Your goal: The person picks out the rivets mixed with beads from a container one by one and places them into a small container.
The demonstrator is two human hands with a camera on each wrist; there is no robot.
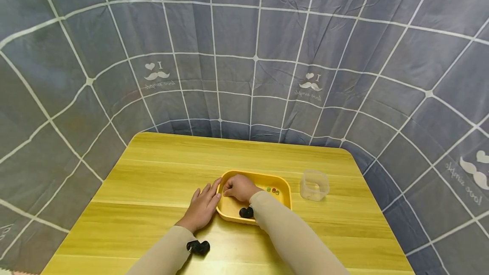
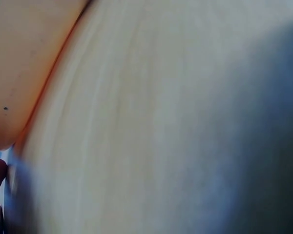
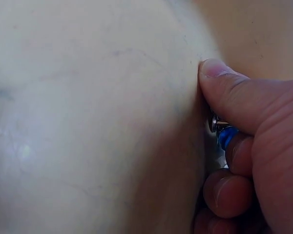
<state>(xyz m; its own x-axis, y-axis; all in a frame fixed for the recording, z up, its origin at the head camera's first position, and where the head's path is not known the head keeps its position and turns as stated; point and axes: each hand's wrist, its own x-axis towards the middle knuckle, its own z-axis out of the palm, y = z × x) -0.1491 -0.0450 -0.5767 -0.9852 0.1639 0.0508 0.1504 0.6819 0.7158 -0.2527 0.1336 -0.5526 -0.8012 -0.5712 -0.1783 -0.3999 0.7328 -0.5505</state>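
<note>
In the head view, we look down on a yellow wood-grain desk [image 1: 164, 173] with a grey grid-patterned curtain [image 1: 237, 75] behind it. Just below the middle of the frame sits a shallow yellow rectangular tray with rounded corners [image 1: 231, 207]. Our left hand [image 1: 201, 208] lies at the tray's left side, fingers extended and fingertips touching its rim. Our right hand [image 1: 240, 187] reaches inside near the tray's left end, fingers curled; what it holds is hidden here. Three small round green and reddish pieces [image 1: 274, 190] lie on the tray floor, right of that hand. A clear, open plastic container [image 1: 324, 185] stands near the tray, at the right.

In the left wrist view, we see the tray wall at upper left, blurred desk across the middle, and fingertips at lower left.

In the right wrist view, our thumb and curled fingers, at right, close around a small glossy blue piece [image 3: 227, 137] beside a shiny metallic bit [image 3: 213, 123].
</note>
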